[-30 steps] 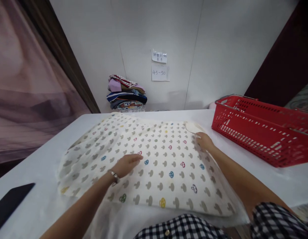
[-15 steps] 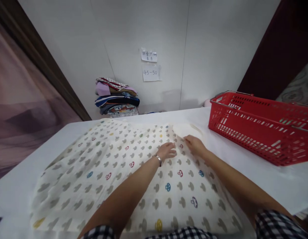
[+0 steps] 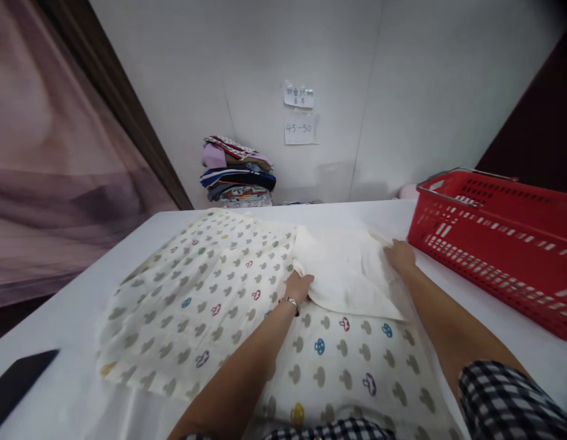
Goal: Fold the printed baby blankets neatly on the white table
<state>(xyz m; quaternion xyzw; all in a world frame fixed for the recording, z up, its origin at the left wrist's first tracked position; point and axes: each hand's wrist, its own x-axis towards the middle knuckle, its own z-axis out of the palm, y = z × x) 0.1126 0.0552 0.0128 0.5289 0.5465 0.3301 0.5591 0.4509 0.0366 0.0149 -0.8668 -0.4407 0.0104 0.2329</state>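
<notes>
On the wall [image 3: 173, 91], above and right of the cloth stack [image 3: 240, 171], a lower paper [image 3: 302, 130] reads "45-50"; an upper paper [image 3: 299, 97] carries Chinese handwriting too blurred to read.

A big pale gray wall [image 3: 412, 79] stands behind a white counter [image 3: 77, 305]. Two white papers [image 3: 302, 131] are stuck on it, one above the other. A pink curtain [image 3: 49, 140] hangs at the left, beside a brown strip [image 3: 121, 104]. The far right looks dark.

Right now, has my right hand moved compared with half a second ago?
Yes. Your right hand has moved rightward, judged against the taped 45-50 sign, and is now closer to the red basket.
</notes>
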